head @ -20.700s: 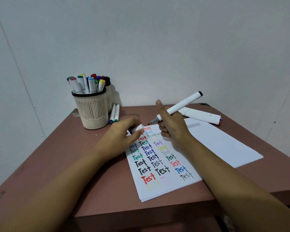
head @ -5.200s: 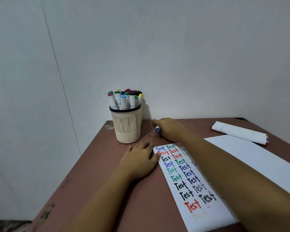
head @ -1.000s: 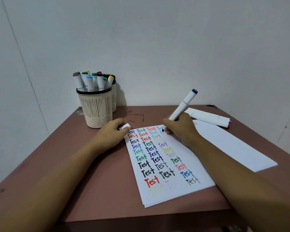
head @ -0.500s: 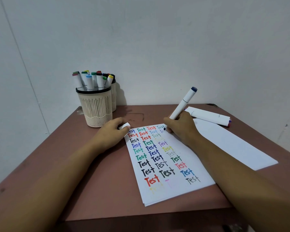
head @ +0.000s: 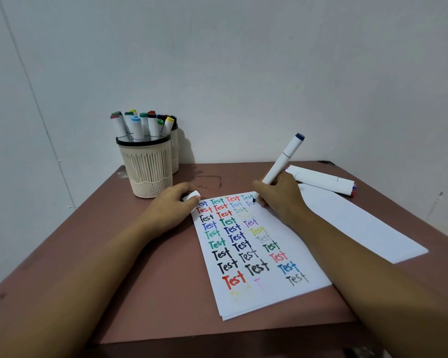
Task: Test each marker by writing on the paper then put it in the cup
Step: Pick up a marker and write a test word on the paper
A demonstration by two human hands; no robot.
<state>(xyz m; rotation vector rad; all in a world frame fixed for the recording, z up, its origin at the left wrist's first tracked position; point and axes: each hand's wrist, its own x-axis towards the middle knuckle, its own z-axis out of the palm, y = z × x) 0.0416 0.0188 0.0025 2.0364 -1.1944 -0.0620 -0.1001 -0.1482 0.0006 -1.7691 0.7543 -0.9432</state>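
Past the paper (head: 256, 254)'s far-left corner stands the cup (head: 146, 169), cream w/ a black rim, packed w/ capped markers (head: 140, 126) (green, blue, yellow, red tops etc.). A second cup (head: 175, 151) sits tight behind it, mostly hidden. Right of the paper lies a blank sheet (head: 360, 226); whether it touches the paper is hidden by the forearm. Beyond that sheet's far end is a white bundle (head: 321, 179), prob. markers side by side, count unclear. The left hand (head: 171, 210) rests at the paper's far-left corner, covering the first letter of the top-left word, fingers curled round a white cap (head: 192, 196). The right forearm crosses the paper's right edge and hides that side. Bare brown worktop (head: 153, 293) shows left of the paper and beyond its far edge up to the wall (head: 243, 73). The paper's near corner lies close to the worktop's front edge, and the blank sheet runs close to the right edge. The marker (head: 282, 161) is in the right hand (head: 279, 200), fingers pinching it low on the white barrel. Its dark-blue tip is down on the paper at the top of the right column, and the barrel tilts up and away to the right w/ a dark-blue end on top. The paper carries columns of "Test" in red, green, blue, black, purple and yellow, some faint.
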